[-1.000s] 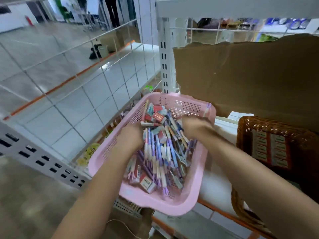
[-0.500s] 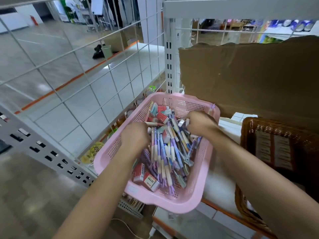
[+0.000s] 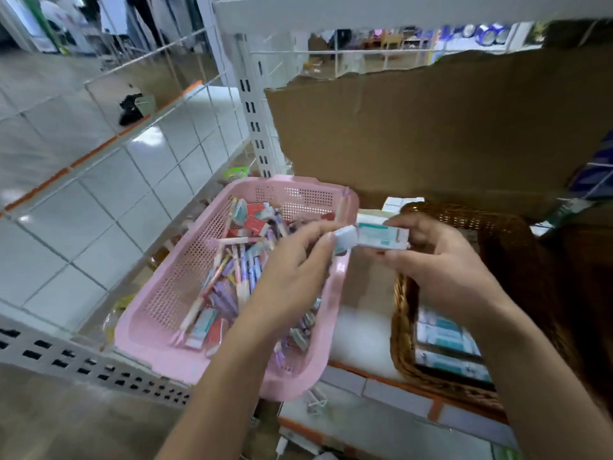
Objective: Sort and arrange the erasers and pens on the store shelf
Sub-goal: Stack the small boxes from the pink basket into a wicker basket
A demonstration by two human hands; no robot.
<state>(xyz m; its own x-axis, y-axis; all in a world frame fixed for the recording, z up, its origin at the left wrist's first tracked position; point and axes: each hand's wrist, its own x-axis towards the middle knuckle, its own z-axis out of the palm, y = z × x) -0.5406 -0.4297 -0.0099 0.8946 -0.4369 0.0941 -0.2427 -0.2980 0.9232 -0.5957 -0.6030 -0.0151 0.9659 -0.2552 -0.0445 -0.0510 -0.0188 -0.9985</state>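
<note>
The right hand (image 3: 441, 260) pinches a teal-and-white eraser (image 3: 381, 234), long axis level, above the left rim of the wicker basket (image 3: 403, 327). The left hand (image 3: 298, 270), farther from that basket, pinches a smaller eraser (image 3: 345, 239).

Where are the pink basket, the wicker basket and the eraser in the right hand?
pink basket (image 3: 172, 293), head view, left perforated wall
wicker basket (image 3: 399, 330), head view, left rim
eraser (image 3: 378, 234), head view, teal-printed face

A shop: white slotted shelving (image 3: 255, 127), wire grid panels (image 3: 139, 104), and stocked baskets (image 3: 403, 293).
</note>
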